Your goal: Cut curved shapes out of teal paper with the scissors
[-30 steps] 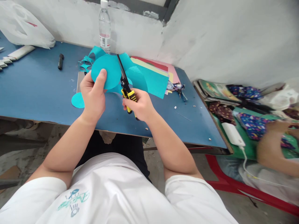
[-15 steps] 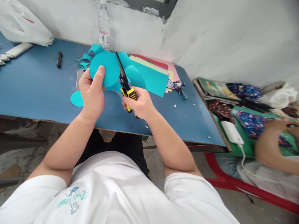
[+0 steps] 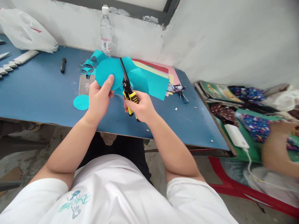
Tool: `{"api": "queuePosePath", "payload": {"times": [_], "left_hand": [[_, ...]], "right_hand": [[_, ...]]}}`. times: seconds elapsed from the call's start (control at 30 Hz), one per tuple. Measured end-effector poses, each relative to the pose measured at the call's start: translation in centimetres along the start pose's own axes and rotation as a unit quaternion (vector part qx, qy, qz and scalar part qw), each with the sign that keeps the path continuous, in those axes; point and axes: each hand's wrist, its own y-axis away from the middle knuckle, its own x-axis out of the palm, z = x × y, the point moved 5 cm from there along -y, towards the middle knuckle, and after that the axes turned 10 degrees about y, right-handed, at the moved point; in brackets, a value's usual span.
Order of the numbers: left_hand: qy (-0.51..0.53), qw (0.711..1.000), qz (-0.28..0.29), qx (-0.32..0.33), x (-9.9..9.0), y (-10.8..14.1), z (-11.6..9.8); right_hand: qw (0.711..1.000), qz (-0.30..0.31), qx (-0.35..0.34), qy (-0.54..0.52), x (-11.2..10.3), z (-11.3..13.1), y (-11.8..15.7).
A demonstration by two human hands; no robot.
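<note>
Pinched between the thumb and fingers of my left hand [image 3: 99, 98] is a round turquoise paper disc [image 3: 108, 70], held up above the table. My right hand [image 3: 142, 107] grips black scissors [image 3: 128, 87] with yellow-and-black handles. Their dark blades point up and away, along the disc's right edge. Behind the scissors lies a larger turquoise sheet [image 3: 156, 84] with a curved edge. A second turquoise disc [image 3: 81, 102] rests flat on the table, left of my left hand. Curled turquoise offcuts [image 3: 88, 67] sit behind the hands.
A clear bottle [image 3: 106, 34] stands against the wall. On the blue table [image 3: 46, 96] are a black marker [image 3: 63, 65], a plastic bag [image 3: 35, 34] and coloured paper [image 3: 171, 70]. At right, another person's arm [image 3: 279, 146] is near a white power bank [image 3: 236, 136] with a cable.
The view has shifted slightly, so everything sits a little lower. The disc has moved slightly right relative to the table, its edge staying close by the blades. Both hands keep their holds.
</note>
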Motion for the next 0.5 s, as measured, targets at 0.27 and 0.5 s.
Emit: {"api": "queuePosePath", "payload": {"times": [0.27, 0.5], "left_hand": [[0.015, 1.000, -0.001, 0.007, 0.28, 0.20, -0.68], [0.033, 0.999, -0.013, 0.001, 0.53, 0.72, -0.93]], "right_hand": [[1.000, 0.001, -0.018, 0.006, 0.05, -0.12, 0.05], [0.999, 0.014, -0.013, -0.030, 0.25, -0.28, 0.01]]}}
